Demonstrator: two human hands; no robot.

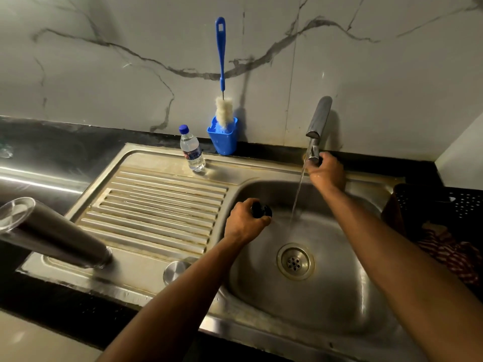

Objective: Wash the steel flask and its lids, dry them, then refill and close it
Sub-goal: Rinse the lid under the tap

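At a kitchen sink (366, 343) set into a dark bench (65, 304), a person rinses flask parts. Nearest, left of the basin on the drainboard, a round steel lid (175, 270) lies flat; further left the steel flask (52, 237) stands mouth-down, its long axis upright though it looks tilted through the wide lens, a clear cup (14, 212) inverted over its base. Over the basin, the left hand (244, 222) curls its fingers round a small black lid (261, 210), just left of the water stream (298, 194). Behind the basin, the right hand (325, 169) grips the tap lever (313, 150). Judged well done, the lid should move fully into the stream and be turned. Beyond the drainboard stand a water bottle (192, 150) and a blue-handled brush (222, 74) in its holder (223, 139).
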